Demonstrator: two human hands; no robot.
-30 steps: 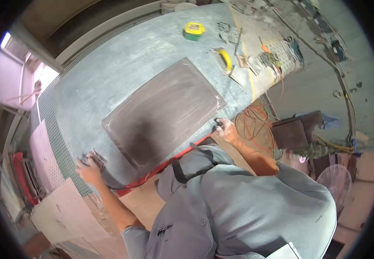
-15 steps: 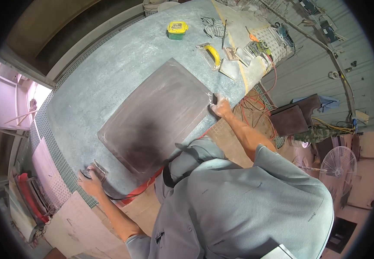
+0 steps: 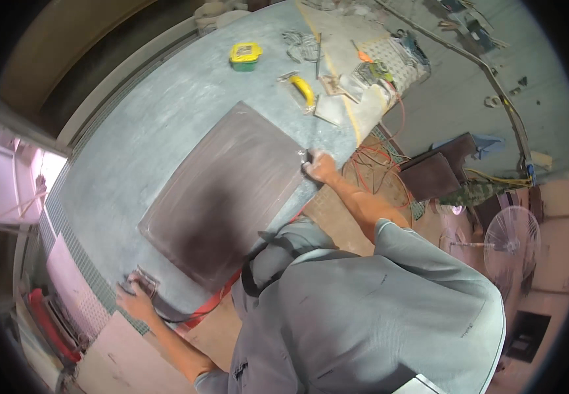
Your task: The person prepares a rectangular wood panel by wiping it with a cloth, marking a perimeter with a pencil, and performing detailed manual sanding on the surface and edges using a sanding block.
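Note:
A brown-grey rectangular panel [image 3: 205, 190] with rubbed, streaky marks lies flat on a dusty blue-grey tabletop [image 3: 186, 108]. At the panel's right corner, my right hand [image 3: 322, 167] is closed around a small dark block [image 3: 308, 157], which touches or nearly touches the panel's edge. My left hand [image 3: 133, 302] rests off the panel's near-left side, its fingers over a small flat brownish-grey tool [image 3: 146, 282] on the tabletop. The exact kind of that tool is unclear.
Farther up the table stand a green tub with a yellow lid [image 3: 245, 56], a yellow-handled trowel [image 3: 301, 90], a striped cloth [image 3: 301, 46] and flat scrapers [image 3: 328, 109]. Orange cords [image 3: 370, 167] hang to the right. A white fan [image 3: 511, 240] stands beyond my right arm.
The whole view has shifted, so the table and its things appear farther left. Both hands keep their places by the panel and their grips look the same.

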